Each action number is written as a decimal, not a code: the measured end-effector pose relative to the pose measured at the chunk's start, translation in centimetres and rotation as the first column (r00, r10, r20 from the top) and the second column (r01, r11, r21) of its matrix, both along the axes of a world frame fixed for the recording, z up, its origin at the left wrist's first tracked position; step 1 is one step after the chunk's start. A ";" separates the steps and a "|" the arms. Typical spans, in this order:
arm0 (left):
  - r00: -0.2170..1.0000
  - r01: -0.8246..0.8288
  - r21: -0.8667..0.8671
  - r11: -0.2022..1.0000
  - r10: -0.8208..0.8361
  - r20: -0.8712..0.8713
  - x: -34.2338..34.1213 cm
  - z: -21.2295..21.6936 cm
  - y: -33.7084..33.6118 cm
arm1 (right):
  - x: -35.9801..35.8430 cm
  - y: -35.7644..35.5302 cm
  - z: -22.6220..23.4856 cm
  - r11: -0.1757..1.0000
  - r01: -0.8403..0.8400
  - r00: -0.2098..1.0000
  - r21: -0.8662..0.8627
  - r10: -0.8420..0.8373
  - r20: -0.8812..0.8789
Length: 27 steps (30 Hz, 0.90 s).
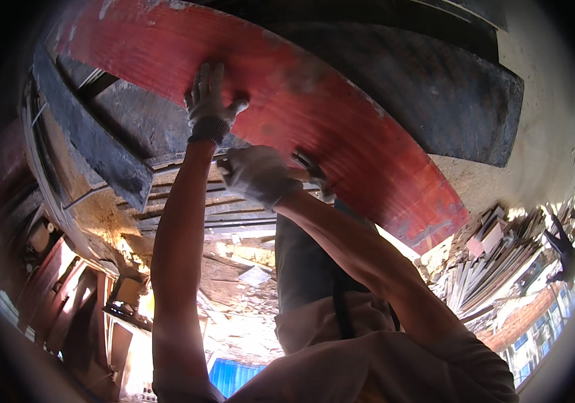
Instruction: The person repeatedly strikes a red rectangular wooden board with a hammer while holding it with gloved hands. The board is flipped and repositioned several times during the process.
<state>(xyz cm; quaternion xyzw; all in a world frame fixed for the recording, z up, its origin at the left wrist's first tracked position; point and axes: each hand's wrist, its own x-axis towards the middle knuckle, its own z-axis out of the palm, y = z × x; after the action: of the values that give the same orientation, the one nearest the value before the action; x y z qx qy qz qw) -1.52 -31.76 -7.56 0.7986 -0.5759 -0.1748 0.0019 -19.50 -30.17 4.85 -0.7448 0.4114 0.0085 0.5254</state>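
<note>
Red board (287,94), aslant across upper view: probably stiff, moderately heavy, smooth; best held by its long edges. Left hand (211,101), gloved: fingers spread on its face, grasping nothing. Right hand (257,176), gloved: curled; contents cannot be told. Surroundings: narrow dark panel (96,138), left; broad dark panel (462,101), crowding upper edge; wood strips (468,282), right.

Red board (280,101) faintly glossy, wood-grained, scuffed; dark board (445,101) matt, stained; glove cuff (209,130) knitted cloth
</note>
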 end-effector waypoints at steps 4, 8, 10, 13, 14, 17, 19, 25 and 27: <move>0.998 0.067 -0.111 0.992 -0.068 -0.008 0.4 -0.2 0.0 | -3.2 0.4 0.8 0.961 -0.256 0.967 0.107 0.256 0.010; 0.998 0.066 -0.103 0.992 -0.065 0.011 0.4 -0.2 0.5 | -20.9 6.8 6.9 0.989 0.020 0.921 -0.148 0.039 0.388; 0.995 0.094 -0.145 0.985 -0.090 0.033 0.5 -0.7 0.3 | -30.0 9.8 10.2 0.982 0.186 0.927 0.034 -0.187 0.325; 0.997 0.063 -0.210 0.976 -0.072 -0.036 0.4 -1.6 0.0 | -38.9 8.5 10.1 0.933 0.359 0.892 0.014 -0.339 -0.299; 0.998 0.036 -0.207 0.978 -0.045 -0.038 0.2 -1.5 0.3 | -40.3 6.5 8.1 0.945 0.293 0.872 -0.144 -0.326 -0.366; 0.931 -0.365 -0.074 0.928 0.362 -0.051 -3.5 -0.8 2.5 | -43.6 0.5 2.0 0.933 0.260 0.680 -0.248 -0.359 -0.639; 0.791 -0.611 -0.106 0.784 0.608 -0.065 -8.1 0.1 5.2 | -45.1 -2.4 -1.9 0.963 0.107 0.712 -0.247 -0.247 -0.657; 0.256 -0.904 0.123 0.410 0.747 -0.613 -19.6 0.4 9.5 | -46.3 -6.0 -5.4 0.979 -0.195 0.692 -0.065 0.091 -0.716; 0.088 -0.901 0.214 0.377 0.642 -0.762 -20.1 0.1 9.0 | -45.7 -6.6 -5.4 0.941 -0.338 0.638 0.000 0.229 -0.735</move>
<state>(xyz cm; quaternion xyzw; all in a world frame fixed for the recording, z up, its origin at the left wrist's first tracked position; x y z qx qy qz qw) -21.65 -22.76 -7.47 0.8115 -0.0143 -0.3629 0.4579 -65.17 -36.81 -0.57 -0.7695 0.4626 0.3561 0.2590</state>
